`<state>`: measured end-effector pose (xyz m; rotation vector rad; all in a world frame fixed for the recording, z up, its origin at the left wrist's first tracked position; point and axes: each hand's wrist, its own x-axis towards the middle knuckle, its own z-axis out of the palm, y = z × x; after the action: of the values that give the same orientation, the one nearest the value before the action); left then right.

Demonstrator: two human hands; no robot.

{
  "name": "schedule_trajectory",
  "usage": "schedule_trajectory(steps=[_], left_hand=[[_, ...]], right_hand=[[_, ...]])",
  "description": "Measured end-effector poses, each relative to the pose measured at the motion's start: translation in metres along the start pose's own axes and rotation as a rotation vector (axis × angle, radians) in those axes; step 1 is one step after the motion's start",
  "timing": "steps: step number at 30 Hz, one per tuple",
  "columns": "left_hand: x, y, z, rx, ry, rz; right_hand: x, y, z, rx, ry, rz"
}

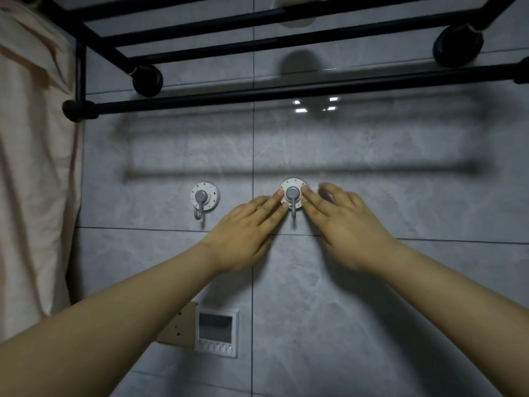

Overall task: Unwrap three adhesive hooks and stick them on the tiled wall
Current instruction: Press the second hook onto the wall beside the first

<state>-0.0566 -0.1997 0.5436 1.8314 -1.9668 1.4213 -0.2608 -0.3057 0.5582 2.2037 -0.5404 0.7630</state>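
Note:
Two round white adhesive hooks with grey centres sit on the grey tiled wall (400,282). The left hook (204,196) hangs alone on the left tile. The second hook (292,193) sits just right of the vertical grout line. My left hand (246,230) presses straight fingertips on that hook's left rim. My right hand (346,222) presses straight fingers on its right rim. Neither hand holds anything. No third hook or wrapper shows.
A black metal towel rack (257,87) juts out from the wall above the hooks. A pale cloth (34,167) hangs at the left. Below my left forearm are a white control panel (216,332) and a beige socket (176,325).

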Motion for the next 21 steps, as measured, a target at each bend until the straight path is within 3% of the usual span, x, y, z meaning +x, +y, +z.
schedule_trajectory(steps=[7, 21], left_hand=[[0.001, 0.011, -0.002, -0.043, 0.081, -0.130], [0.006, 0.007, 0.006, 0.015, 0.217, -0.063]], right_hand=[[-0.008, -0.018, 0.017, 0.012, 0.000, 0.118], [0.008, -0.001, 0.012, -0.086, 0.231, 0.067]])
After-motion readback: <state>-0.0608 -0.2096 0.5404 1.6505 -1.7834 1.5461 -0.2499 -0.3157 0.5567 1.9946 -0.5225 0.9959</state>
